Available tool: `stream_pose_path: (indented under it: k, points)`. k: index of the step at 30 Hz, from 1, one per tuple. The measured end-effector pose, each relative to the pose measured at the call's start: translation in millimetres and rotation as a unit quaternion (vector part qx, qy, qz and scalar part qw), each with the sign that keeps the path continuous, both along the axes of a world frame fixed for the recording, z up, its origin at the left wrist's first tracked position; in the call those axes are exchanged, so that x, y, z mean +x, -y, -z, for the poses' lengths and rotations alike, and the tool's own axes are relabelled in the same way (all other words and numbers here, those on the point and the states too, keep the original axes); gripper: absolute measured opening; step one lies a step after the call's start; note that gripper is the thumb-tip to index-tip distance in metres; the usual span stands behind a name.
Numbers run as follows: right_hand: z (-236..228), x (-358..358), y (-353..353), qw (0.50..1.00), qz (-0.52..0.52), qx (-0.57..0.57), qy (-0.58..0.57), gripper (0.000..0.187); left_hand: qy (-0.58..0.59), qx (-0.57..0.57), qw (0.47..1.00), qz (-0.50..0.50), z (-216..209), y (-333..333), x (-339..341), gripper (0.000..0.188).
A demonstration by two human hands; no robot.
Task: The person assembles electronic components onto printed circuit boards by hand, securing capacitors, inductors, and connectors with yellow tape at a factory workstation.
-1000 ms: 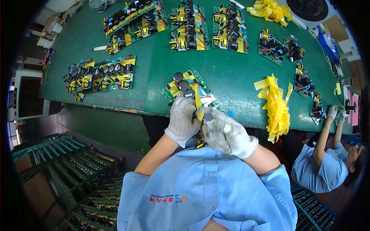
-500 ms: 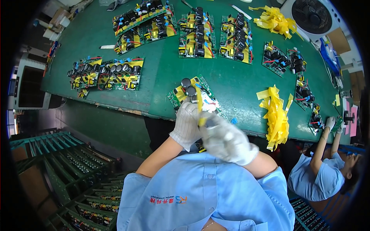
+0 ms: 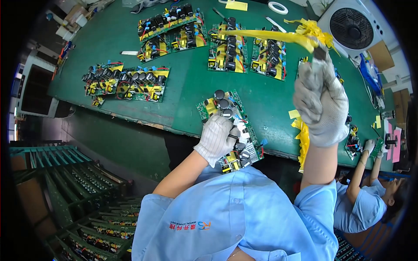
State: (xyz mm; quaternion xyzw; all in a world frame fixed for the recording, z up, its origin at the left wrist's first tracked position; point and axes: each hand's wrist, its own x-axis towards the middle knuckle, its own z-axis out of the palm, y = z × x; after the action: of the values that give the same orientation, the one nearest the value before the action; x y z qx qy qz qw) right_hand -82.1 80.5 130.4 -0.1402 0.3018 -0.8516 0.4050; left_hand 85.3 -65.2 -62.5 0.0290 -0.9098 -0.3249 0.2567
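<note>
A green circuit board point(image 3: 249, 116) with black round capacitors, yellow tape and a white patch lies tilted at the table's near edge. My left hand point(image 3: 216, 137), in a white glove, is closed on this board's left side, its fingers over the middle parts. Raised to the right, my gloved right hand point(image 3: 320, 102) grips a strip of yellow tape point(image 3: 272, 35), which stretches leftward above the boards behind. A dark-tipped object point(image 3: 319, 53) also shows in that hand; its kind I cannot make out.
Several finished-looking boards point(image 3: 228, 48) stand along the back, with two more point(image 3: 143, 82) at left. A yellow tape heap point(image 3: 314, 30) lies near a fan point(image 3: 355, 24). More strips point(image 3: 301, 135) hang over the near edge. At right, a co-worker point(image 3: 363, 195) handles a board.
My right hand has gone from the board up and to the right, taking the yellow tape strip away from it. The board has shifted slightly right, with its lower end now showing.
</note>
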Motion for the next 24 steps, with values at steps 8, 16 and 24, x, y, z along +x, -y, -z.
stream_pose_path:
  k: [8, 16, 24]
  points:
    - [42, -12, -156, 0.922, 0.143, 0.298, -0.202, 0.061, 0.038, -0.015, 0.999, -0.003, -8, 6, 13, 0.013]
    - [109, 52, -263, 0.837, 0.112, 0.517, -0.140, 0.049, 0.023, -0.031, 0.999, 0.023, 3, 9, 10, 0.011]
    - [171, 73, -308, 0.604, 0.146, 0.544, -0.563, 0.057, 0.120, -0.041, 0.991, 0.030, -9, 13, 13, 0.015]
